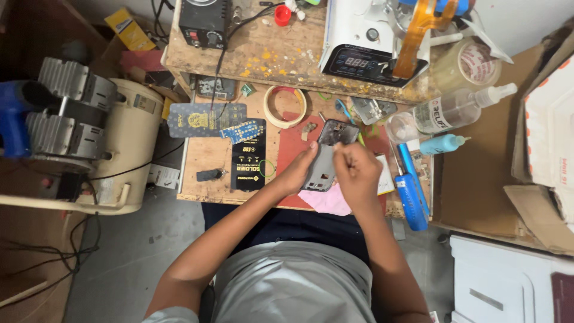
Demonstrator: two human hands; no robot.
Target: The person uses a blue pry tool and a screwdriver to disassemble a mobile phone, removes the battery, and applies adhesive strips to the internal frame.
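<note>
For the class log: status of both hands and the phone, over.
Left hand steadies phone frame. Right hand pinched over it. Pink cloth beneath; nothing obstructing.

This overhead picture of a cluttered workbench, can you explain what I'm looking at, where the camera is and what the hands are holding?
The camera sits on the person's head and looks straight down, so you see their own arms reaching to a small wooden workbench. The left hand steadies an opened phone body, a grey frame with a dark end, over a red mat. The right hand is closed and pinches at the phone's upper part; whether it holds a small tool is too fine to tell. Around them lie a roll of tape, a blue tool, a clear spray bottle and a pink cloth. A white machine with a display stands at the back.
</note>
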